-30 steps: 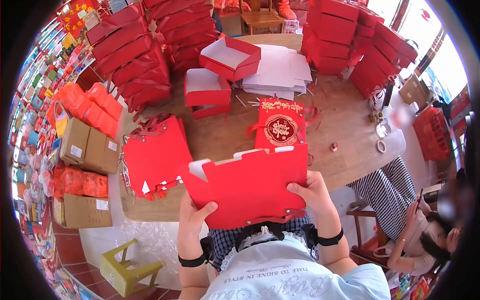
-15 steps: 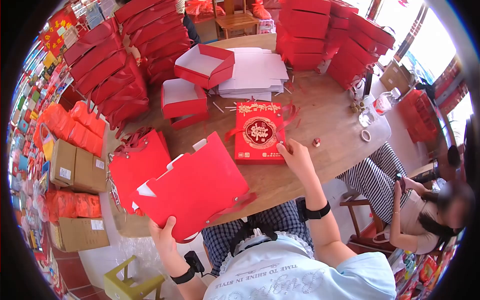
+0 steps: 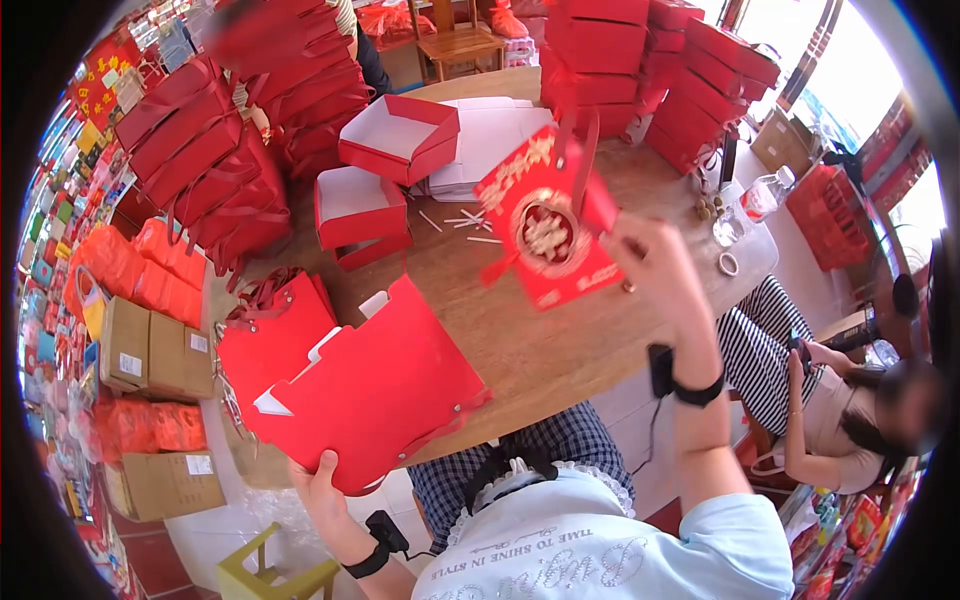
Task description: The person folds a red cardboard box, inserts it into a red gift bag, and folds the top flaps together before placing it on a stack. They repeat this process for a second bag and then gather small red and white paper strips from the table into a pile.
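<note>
My left hand (image 3: 322,490) grips the near-left edge of a flat red cardboard piece (image 3: 375,380), thumb on top. This piece has white-edged tabs along its far side and rivets near its right corner. Up off the table on the right, my right hand (image 3: 650,255), blurred by motion, is closed on a red gift box (image 3: 550,230) with gold print and a round emblem. The box is tilted, with ribbon at its sides. Beneath the cardboard at the left lie more red pieces (image 3: 270,335) with dark red ribbon handles.
Two open red boxes (image 3: 400,135) and a stack of white sheets (image 3: 495,135) stand farther back. Tall stacks of red boxes (image 3: 595,60) line the far side. A plastic bottle (image 3: 768,195) and a ring (image 3: 728,263) are at the right. One person (image 3: 835,420) sits at the right; another is behind the left stacks.
My right hand has taken the printed gift box off the table, tilting it and moving it up and right. The left hand still holds the cardboard, shifted slightly down and left.
</note>
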The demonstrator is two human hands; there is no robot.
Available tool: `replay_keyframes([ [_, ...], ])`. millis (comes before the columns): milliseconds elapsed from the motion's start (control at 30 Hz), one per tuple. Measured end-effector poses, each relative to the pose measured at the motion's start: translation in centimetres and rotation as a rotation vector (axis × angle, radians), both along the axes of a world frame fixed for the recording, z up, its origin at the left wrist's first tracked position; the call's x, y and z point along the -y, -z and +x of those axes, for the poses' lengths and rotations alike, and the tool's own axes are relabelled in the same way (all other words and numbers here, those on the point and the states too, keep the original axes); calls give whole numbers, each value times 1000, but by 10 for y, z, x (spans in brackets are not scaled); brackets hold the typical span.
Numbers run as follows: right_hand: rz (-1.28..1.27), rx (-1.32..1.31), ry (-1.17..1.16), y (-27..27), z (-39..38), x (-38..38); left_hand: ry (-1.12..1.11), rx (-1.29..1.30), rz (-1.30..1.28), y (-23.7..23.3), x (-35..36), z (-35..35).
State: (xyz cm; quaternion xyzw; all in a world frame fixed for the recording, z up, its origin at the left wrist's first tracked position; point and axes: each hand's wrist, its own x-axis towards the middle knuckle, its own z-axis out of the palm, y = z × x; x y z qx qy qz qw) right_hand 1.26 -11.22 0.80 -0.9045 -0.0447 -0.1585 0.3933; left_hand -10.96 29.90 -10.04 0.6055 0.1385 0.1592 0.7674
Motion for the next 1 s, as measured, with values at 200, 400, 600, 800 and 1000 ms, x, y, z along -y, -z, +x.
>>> replay_keyframes([
  [200, -617, 20, 29, -34, 70, 88, -78, 25, 2, -3, 2, -3],
  [400, -973, -17, 200, 18, 121, 162, 18, 13, 24, -2, -1, -4],
  [600, -1018, -46, 445, 36, 128, 177, 45, 36, -5, -7, 10, 3],
  [800, -430, 313, 213, 12, 71, 89, -18, -9, -92, -16, 39, 14],
  [1000, 101, -50, -459, 32, -43, -47, 318, 8, -228, -21, 80, 34],
])
